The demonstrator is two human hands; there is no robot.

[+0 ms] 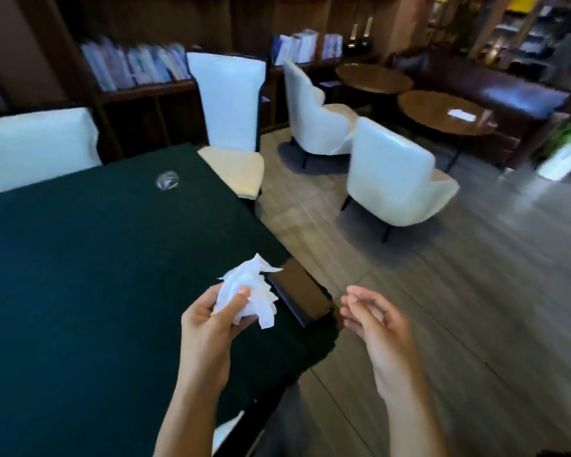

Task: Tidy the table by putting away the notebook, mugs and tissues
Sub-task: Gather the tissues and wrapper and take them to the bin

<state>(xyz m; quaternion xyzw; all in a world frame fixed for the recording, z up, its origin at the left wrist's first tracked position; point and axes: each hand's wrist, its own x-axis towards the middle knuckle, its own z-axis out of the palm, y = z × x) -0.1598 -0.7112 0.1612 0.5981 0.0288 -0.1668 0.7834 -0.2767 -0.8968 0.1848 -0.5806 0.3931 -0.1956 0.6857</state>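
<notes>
Both arms reach out. My left hand (208, 324) squeezes the crumpled tissues (249, 296) over the green table (80, 275) corner. They are soft and light, easy to pinch anywhere. My right hand (376, 321) is empty, fingers loosely curled.

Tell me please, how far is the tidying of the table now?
No notebook or mugs show on the dark green table. The left hand holds crumpled white tissues; the right hand is empty. Left: discard the tissues, and perhaps the small clear crumpled thing still on the table.
</notes>
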